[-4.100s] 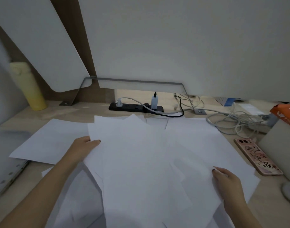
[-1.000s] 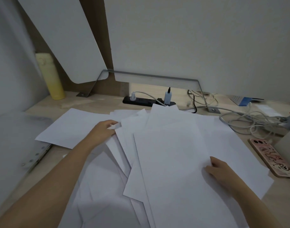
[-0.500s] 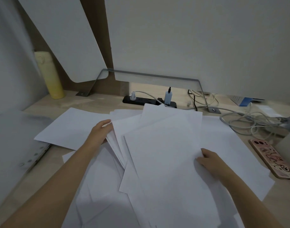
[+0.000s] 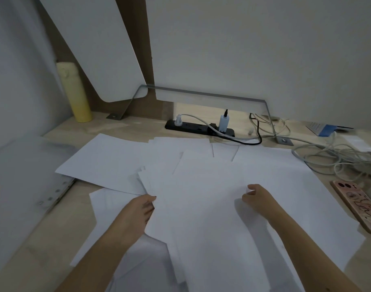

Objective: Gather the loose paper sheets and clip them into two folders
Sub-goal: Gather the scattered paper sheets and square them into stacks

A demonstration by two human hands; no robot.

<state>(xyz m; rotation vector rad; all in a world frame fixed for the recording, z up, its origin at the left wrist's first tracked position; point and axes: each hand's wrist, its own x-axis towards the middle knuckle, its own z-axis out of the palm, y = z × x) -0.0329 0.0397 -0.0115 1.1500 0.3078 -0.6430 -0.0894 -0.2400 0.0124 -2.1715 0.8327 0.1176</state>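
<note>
While most of the table (image 4: 48, 239) is covered, nothing is filed yet. I judge the job to be early in its gathering stage.

The paper sheets (image 4: 201, 218) lie in a broad, loose spread under and between both hands, fanned at several angles with their edges out of line. One single sheet (image 4: 109, 163) lies flat beyond the left hand and apart from the bundle. Another pokes out beneath the left forearm, and more corners show past the fingertips toward the wall.

A translucent folder (image 4: 22, 175) lies open to the outside of the left hand, its punched spine strip facing the paper and one sheet's corner overlapping it. No paper appears to be clipped into it. I can make out only this one folder; a second is not in view.

The hands are well apart, one at each side of the pile. The left hand (image 4: 141, 209) grips the left edge of the fanned bundle, thumb on top and fingers tucked beneath. The right hand (image 4: 257, 199) sits on the top sheet with its fingers curled, and I cannot tell whether it pinches a sheet or only rests there.

What is left, as I judge it:
- draw in the outlying sheets
- square the edges
- split the stack in two
- clip each half into a folder

A tangle of cables (image 4: 327, 157) lies beyond the right hand, and a phone (image 4: 357, 205) lies just outside it, at the paper's edge.
</note>
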